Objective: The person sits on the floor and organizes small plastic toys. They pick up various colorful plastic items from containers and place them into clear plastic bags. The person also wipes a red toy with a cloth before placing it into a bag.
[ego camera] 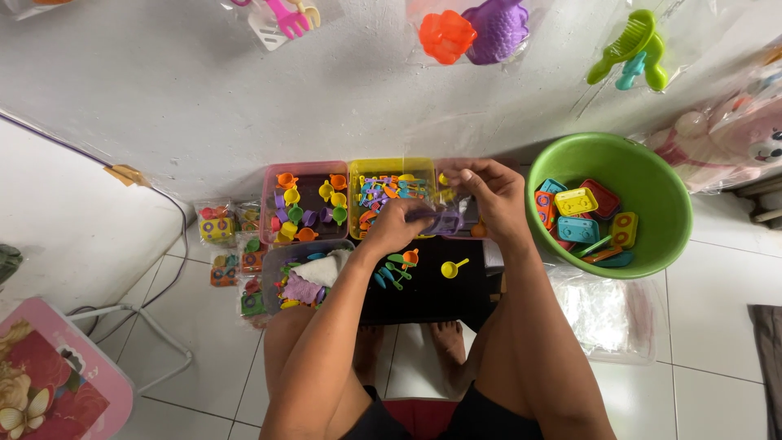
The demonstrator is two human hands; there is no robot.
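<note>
Head view, looking down past bare knees at a tiled floor: both hands meet over a row of small bins against the white wall; the left hand (397, 226) is curled shut, pinching the near edge of a clear plastic bag (450, 213) that has a purple toy piece (447, 222) inside it; the right hand (491, 193) is clenched on the far side of the same bag, fingers folded over its top; the bag hangs between the two hands, just above the yellow bin (391, 165) of tiny utensils and a bin mostly hidden under the hands; to the left sits a pink bin (303, 167) of small toy cups in orange, yellow, green and purple; nearer the left knee, a grey bin (277, 259) holds mixed pieces; a yellow toy spoon (453, 266) lies on the dark mat below the hands, beside loose green and blue spoons; right of the right wrist stands a green basin (668, 191) with coloured toy trays; sealed toy packets (232, 244) lie on the floor at far left.
</note>
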